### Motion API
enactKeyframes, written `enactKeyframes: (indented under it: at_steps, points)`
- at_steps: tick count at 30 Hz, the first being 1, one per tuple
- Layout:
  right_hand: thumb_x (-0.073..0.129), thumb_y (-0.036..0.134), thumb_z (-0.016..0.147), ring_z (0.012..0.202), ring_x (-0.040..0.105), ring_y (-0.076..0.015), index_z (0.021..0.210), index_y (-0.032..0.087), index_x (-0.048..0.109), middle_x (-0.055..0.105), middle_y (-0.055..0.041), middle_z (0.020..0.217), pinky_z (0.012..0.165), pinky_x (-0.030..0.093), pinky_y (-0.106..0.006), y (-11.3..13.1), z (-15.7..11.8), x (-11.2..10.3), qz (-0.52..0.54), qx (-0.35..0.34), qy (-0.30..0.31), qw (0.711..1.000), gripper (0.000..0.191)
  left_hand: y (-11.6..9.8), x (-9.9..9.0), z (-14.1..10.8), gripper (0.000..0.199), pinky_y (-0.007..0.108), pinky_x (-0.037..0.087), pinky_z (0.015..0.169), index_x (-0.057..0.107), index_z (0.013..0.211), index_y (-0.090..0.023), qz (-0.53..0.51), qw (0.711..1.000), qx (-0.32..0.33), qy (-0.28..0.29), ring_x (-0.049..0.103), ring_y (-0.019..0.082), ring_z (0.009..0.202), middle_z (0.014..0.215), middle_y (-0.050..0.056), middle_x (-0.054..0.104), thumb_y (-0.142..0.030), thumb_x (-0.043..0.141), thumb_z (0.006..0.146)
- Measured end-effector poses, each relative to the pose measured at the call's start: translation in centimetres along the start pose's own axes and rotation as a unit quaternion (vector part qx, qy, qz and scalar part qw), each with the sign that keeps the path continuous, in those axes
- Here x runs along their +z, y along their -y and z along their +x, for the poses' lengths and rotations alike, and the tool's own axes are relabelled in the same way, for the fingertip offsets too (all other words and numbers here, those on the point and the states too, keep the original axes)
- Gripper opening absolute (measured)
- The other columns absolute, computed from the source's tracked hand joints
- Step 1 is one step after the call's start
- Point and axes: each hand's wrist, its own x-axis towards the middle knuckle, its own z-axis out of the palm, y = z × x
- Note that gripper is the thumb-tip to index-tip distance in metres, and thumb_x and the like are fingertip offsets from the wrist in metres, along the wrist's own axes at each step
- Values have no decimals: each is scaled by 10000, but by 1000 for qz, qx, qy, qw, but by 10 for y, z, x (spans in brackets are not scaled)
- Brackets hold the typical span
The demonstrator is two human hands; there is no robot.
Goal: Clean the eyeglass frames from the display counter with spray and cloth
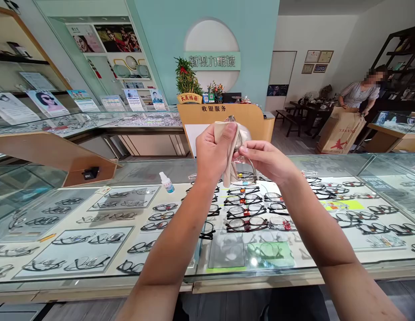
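Note:
Both my hands are raised over the glass display counter, close together. My left hand (212, 147) is closed, with its thumb pressing a beige cleaning cloth (227, 133) against a pair of eyeglasses (239, 141). The cloth folds over part of the frame and hangs below my fingers. My right hand (266, 158) pinches the eyeglasses at their near side, and a thin temple arm curves down beneath it. Much of the frame is hidden by cloth and fingers. On the counter to the left stands a small white spray bottle (167, 183) with a blue-and-pink label.
Rows of eyeglasses (246, 210) fill the glass display counter (127, 278) below my arms. A wooden board (53, 149) juts in at left. Beyond stands a wooden cashier desk (224, 118) with a plant (186, 78). At far right a person (361, 96) handles a large paper bag (339, 129).

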Motion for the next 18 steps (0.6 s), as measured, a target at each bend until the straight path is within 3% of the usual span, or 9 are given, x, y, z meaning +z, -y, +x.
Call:
enactKeyframes:
  at_steps: [2, 5, 8, 10, 13, 18]
  points:
    - [852, 489, 893, 904, 707, -181, 870, 235, 827, 815, -42, 949, 930, 559, -341, 2, -1, -3, -10, -2, 0, 1000, 256, 0, -3, 2, 466, 237, 462, 443, 650, 779, -219, -10, 1000, -11, 16, 582, 113, 478, 597, -20, 604, -644, 808, 885]
    - [849, 490, 894, 917, 734, -195, 842, 236, 828, 806, -43, 904, 920, 569, -348, 7, -4, -11, -19, -5, -8, 1000, 260, -5, -14, 6, 461, 272, 553, 525, 684, 835, -217, -22, 994, -50, 98, 683, 162, 580, 665, 16, 673, -661, 797, 887]
    - [843, 492, 895, 903, 740, -192, 834, 230, 830, 792, -43, 872, 882, 579, -342, 10, -4, -16, -16, -7, -17, 1000, 270, -14, -24, 9, 424, 290, 612, 630, 733, 1007, -221, -17, 980, -76, 186, 732, 178, 679, 811, 37, 753, -547, 915, 807]
    - [837, 514, 891, 877, 732, -192, 828, 226, 826, 789, -49, 863, 825, 585, -335, 11, -3, -15, -11, -2, -21, 1000, 295, -18, -27, 9, 484, 289, 622, 667, 729, 1098, -225, -5, 974, -79, 213, 736, 175, 696, 864, 39, 771, -438, 981, 744]
    - [851, 552, 859, 835, 719, -195, 827, 221, 826, 784, -54, 844, 768, 591, -335, 8, -1, -11, 3, 7, -15, 1000, 333, -17, -22, 6, 486, 275, 595, 619, 702, 1064, -225, 0, 979, -53, 197, 708, 161, 634, 795, 21, 749, -391, 1000, 717]
    - [877, 534, 847, 853, 724, -173, 854, 227, 836, 790, -41, 869, 867, 594, -322, 2, 2, -2, 38, 7, 9, 999, 310, -8, -5, 0, 407, 226, 441, 443, 654, 897, -228, -2, 995, 2, 101, 590, 103, 477, 666, -22, 664, -504, 936, 795]
